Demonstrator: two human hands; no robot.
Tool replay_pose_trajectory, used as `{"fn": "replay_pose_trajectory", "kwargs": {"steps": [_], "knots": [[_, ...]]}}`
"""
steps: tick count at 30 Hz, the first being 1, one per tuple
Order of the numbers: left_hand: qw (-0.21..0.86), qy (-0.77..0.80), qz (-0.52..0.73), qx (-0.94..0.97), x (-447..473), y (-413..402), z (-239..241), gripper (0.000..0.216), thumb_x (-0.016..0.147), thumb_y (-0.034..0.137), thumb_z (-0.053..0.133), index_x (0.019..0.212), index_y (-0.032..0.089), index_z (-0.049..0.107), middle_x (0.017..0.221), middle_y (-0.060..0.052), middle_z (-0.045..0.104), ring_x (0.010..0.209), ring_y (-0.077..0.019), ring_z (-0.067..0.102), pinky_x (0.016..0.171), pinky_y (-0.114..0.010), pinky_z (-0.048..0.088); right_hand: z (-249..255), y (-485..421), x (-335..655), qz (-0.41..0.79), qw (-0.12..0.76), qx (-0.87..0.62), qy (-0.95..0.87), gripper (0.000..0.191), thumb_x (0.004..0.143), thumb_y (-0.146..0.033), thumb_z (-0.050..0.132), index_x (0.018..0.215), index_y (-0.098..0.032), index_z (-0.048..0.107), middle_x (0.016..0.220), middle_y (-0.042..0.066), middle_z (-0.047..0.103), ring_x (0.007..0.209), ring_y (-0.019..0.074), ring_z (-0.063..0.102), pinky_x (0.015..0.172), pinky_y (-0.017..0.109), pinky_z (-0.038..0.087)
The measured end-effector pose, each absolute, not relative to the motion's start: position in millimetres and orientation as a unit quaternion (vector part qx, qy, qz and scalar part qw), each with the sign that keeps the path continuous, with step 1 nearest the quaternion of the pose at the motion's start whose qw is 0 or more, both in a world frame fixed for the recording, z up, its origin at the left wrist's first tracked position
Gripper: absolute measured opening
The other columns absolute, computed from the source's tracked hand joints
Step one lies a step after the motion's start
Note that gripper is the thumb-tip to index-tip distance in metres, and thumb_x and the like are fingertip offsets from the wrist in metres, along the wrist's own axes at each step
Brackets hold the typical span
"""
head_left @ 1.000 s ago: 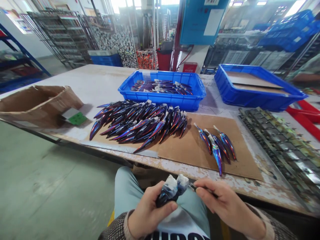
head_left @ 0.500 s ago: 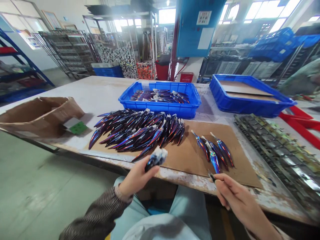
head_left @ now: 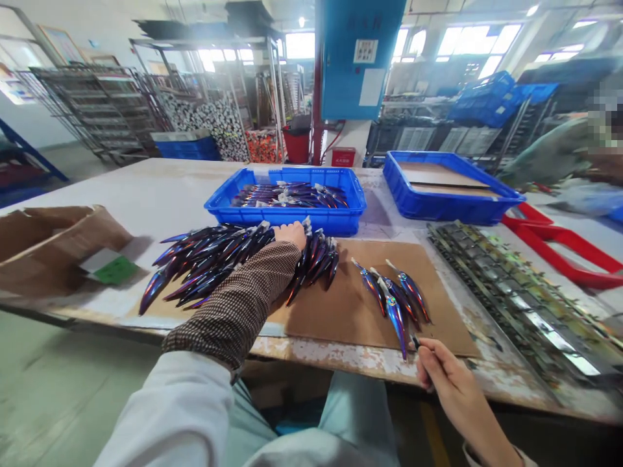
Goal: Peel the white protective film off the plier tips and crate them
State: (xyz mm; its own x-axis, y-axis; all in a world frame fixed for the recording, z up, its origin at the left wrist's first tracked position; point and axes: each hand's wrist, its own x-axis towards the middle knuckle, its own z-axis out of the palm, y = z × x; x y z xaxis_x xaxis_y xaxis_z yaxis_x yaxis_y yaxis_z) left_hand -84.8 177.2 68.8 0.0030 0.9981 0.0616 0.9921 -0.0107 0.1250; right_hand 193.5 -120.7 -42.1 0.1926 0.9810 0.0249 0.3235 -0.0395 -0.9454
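My left hand [head_left: 291, 235] reaches into the back of a pile of glossy dark fishing lures [head_left: 204, 263], purple and orange with whitish ends. Its fingers are bent over the lures and their tips are hidden, so whether one is gripped does not show. On the right, my right hand [head_left: 440, 366] is closed in a pinch on a small dark, thin tool [head_left: 415, 342] whose exact kind is unclear. Just past that tool, several lures with shiny eyes [head_left: 395, 314] lie apart from the pile on a cardboard sheet [head_left: 331, 318].
Behind the pile stands a blue bin [head_left: 287, 217] with more lures. A second blue bin [head_left: 438, 204] holds flat boards. Metal racks [head_left: 516, 298] and red trays [head_left: 569, 256] lie to the right. An open carton [head_left: 53, 256] is at left. A co-worker's sleeve [head_left: 549, 146] shows far right.
My left hand has moved from the table's front edge, where it held a dark item with a white end, forward to the pile. My right hand stays nearly in place. The view has turned right.
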Motion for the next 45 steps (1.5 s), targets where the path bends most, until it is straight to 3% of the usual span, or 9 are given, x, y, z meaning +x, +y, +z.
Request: {"fn": "replay_pose_trajectory", "kwargs": {"steps": [5,12,19,22,29,33,36,40,45], "knots": [[-0.016,0.670,0.109,0.734,-70.4,154.8,70.6,0.056,0.095,0.031,0.052,0.145,0.009,0.038,0.149,-0.027,0.044,0.140,-0.0419,0.036,0.110,-0.056,0.030,-47.9,-118.7,201.4,0.357,0.467,-0.655,-0.475,0.049,0.091,-0.065,0.056,0.105,-0.019,0.065,0.063,-0.001,0.060,0.053,0.0168,0.056,0.046,0.026,0.044],[0.106,0.528,0.048,0.841,18.5,83.4,22.4,0.044,0.096,0.052,0.047,0.134,0.029,0.050,0.111,-0.009,0.074,0.101,-0.0308,0.071,0.087,-0.040,0.051,-45.1,-114.3,186.0,0.379,0.488,-0.640,-0.456,0.047,0.090,-0.064,0.059,0.104,-0.019,0.066,0.066,0.000,0.062,0.055,0.0167,0.056,0.046,0.025,0.044],[0.179,0.539,0.045,0.822,47.0,83.0,-8.9,0.060,0.090,0.069,0.045,0.128,0.023,0.052,0.120,-0.019,0.070,0.109,-0.0387,0.069,0.089,-0.049,0.053,-44.3,-134.9,190.0,0.392,0.502,-0.638,-0.432,0.047,0.089,-0.065,0.059,0.100,-0.019,0.061,0.065,-0.002,0.059,0.052,0.0150,0.052,0.043,0.024,0.040],[0.204,0.552,0.070,0.805,36.5,84.2,-10.6,0.051,0.087,0.058,0.057,0.124,0.022,0.052,0.124,-0.020,0.067,0.113,-0.0394,0.067,0.093,-0.051,0.051,-46.1,-137.9,186.6,0.414,0.502,-0.636,-0.415,0.048,0.088,-0.066,0.061,0.100,-0.019,0.060,0.066,-0.002,0.059,0.051,0.0145,0.052,0.041,0.023,0.039],[0.322,0.554,0.212,0.738,-4.7,55.3,-13.3,0.048,0.085,0.017,0.060,0.131,0.014,0.044,0.121,-0.018,0.068,0.112,-0.0300,0.068,0.095,-0.040,0.051,-36.2,-135.3,161.0,0.487,0.494,-0.592,-0.410,0.044,0.088,-0.062,0.064,0.093,-0.019,0.062,0.066,-0.002,0.059,0.052,0.0137,0.054,0.042,0.021,0.040],[0.435,0.507,0.273,0.693,-39.3,11.2,-12.4,0.027,0.088,0.025,0.057,0.114,0.017,0.052,0.096,-0.008,0.072,0.079,-0.0214,0.073,0.065,-0.030,0.057,-29.3,-137.6,145.2,0.547,0.455,-0.555,-0.430,0.044,0.092,-0.063,0.058,0.088,-0.019,0.059,0.061,-0.002,0.061,0.048,0.0133,0.057,0.044,0.022,0.044],[0.502,0.489,0.295,0.649,-62.6,-27.6,-12.0,0.021,0.090,0.031,0.053,0.107,0.019,0.046,0.086,-0.003,0.070,0.061,-0.0158,0.067,0.047,-0.023,0.048,-23.6,-140.2,129.3,0.571,0.413,-0.540,-0.461,0.047,0.095,-0.064,0.052,0.095,-0.018,0.059,0.054,-0.004,0.059,0.043,0.0125,0.054,0.045,0.022,0.043],[0.584,0.458,0.345,0.575,-84.4,-70.6,-11.0,0.027,0.088,0.032,0.061,0.109,0.020,0.048,0.080,0.002,0.064,0.054,-0.0095,0.053,0.048,-0.020,0.040,-13.9,-142.5,104.9,0.565,0.361,-0.532,-0.517,0.051,0.097,-0.064,0.046,0.098,-0.016,0.062,0.045,-0.008,0.049,0.038,0.0098,0.038,0.041,0.021,0.033],[0.655,0.423,0.386,0.492,-99.5,-104.3,-9.9,0.030,0.097,0.044,0.051,0.099,0.017,0.063,0.078,0.000,0.059,0.066,-0.0136,0.051,0.061,-0.026,0.044,-8.1,-143.4,82.5,0.571,0.331,-0.512,-0.550,0.047,0.099,-0.060,0.047,0.099,-0.016,0.064,0.045,-0.009,0.043,0.040,0.0099,0.035,0.042,0.022,0.029]]}}
